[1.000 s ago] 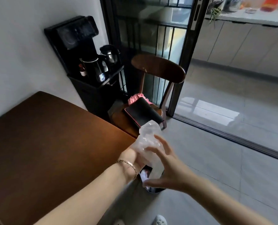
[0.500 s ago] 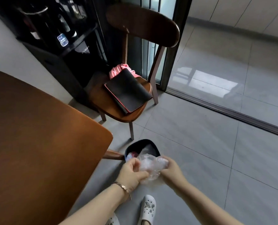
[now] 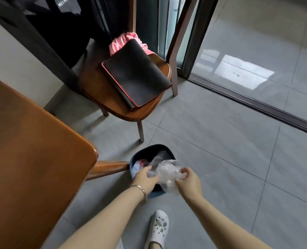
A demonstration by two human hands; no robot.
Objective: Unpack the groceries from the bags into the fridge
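Note:
A crumpled clear plastic bag (image 3: 167, 172) hangs between both hands, right above a small dark blue bin (image 3: 151, 149) on the floor. My left hand (image 3: 145, 179) grips the bag's left side with curled fingers. My right hand (image 3: 187, 180) pinches its right side. Inside the bin lie white and red scraps (image 3: 140, 163). No fridge and no groceries are in view.
A brown wooden table (image 3: 32, 159) fills the left, its leg (image 3: 107, 168) reaching the bin. A wooden chair (image 3: 149, 112) behind the bin carries a black folder (image 3: 136, 74) and pink cloth (image 3: 124, 42). A sliding-door track (image 3: 257, 103) crosses the tiled floor at right. My white shoe (image 3: 159, 229) stands below.
My view has tilted down from the table and chair to the floor. Both hands have lowered the plastic bag to just over the bin and bunched it smaller.

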